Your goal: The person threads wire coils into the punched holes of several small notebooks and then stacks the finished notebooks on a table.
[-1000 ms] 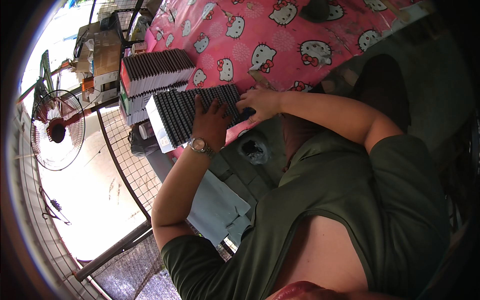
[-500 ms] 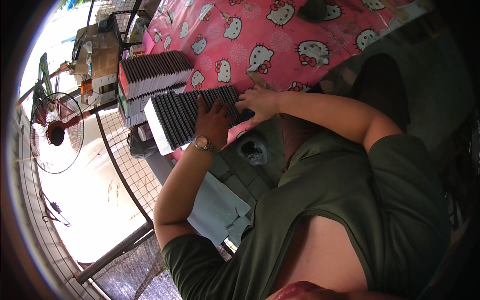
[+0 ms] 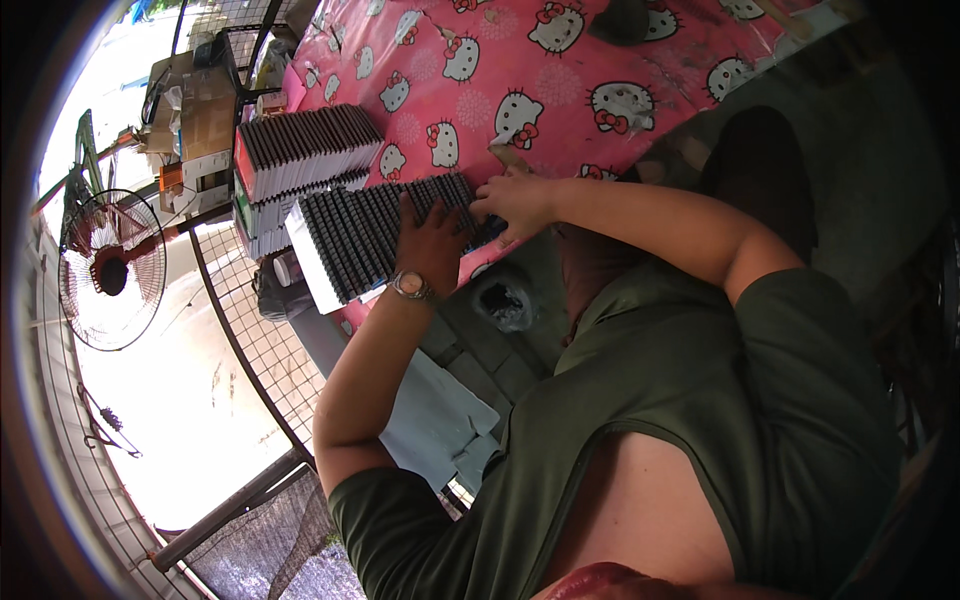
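A row of black spiral-bound notebooks (image 3: 350, 240) lies along the table edge, their coils facing up and a white cover showing at the left end. My left hand (image 3: 432, 245), with a watch on its wrist, rests across the coils with its fingers stretched out and spread. At the right end of the row, my right hand (image 3: 515, 203) has its fingers bent round the last notebooks. Its fingertips are close to the coils, and a dark bluish edge shows below them. The underside of this hand is hidden.
Behind the row stand stacks of more notebooks (image 3: 305, 150) with dark spines. A pink patterned cloth (image 3: 560, 85) covers the table. To the left are a standing fan (image 3: 112, 270), a wire mesh panel and cardboard boxes (image 3: 205, 110). A plastic-lined container (image 3: 505, 300) sits below the edge.
My left hand has slid slightly right along the coils, and its fingers sit a little lower. My right hand stays at the row's right end, with a bluish edge now showing below it.
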Available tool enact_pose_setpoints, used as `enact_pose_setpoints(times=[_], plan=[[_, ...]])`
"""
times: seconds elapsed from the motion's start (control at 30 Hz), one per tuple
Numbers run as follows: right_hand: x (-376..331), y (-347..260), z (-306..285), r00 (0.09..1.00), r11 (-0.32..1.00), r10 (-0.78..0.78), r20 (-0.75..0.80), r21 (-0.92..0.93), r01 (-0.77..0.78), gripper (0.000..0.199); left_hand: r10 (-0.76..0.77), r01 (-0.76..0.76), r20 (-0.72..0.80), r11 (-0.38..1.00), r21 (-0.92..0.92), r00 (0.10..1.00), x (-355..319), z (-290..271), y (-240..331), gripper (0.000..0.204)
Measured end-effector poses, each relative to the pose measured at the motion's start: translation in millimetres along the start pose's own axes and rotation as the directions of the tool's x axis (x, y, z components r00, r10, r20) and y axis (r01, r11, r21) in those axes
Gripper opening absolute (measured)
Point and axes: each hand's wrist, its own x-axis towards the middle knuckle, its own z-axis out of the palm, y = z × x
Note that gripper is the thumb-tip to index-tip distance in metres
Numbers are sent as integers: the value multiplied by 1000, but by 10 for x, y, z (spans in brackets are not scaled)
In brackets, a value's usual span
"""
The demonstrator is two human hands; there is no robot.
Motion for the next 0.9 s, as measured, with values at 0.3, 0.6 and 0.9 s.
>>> enact_pose_setpoints(times=[0.3,0.6,0.9], plan=[[318,-165,-297,773,874,264,577,197,-445,40,-29,29,107,1000,1,994,26,-131,32,47],[52,-205,-172,939,981,183,291,1,-192,45,20,-20,9,1000,-21,1000,14,17,-8,50],[70,-259,-152,909,955,282,307,-2,-295,45,-3,4,28,999,-45,1000,66,-26,40,47]])
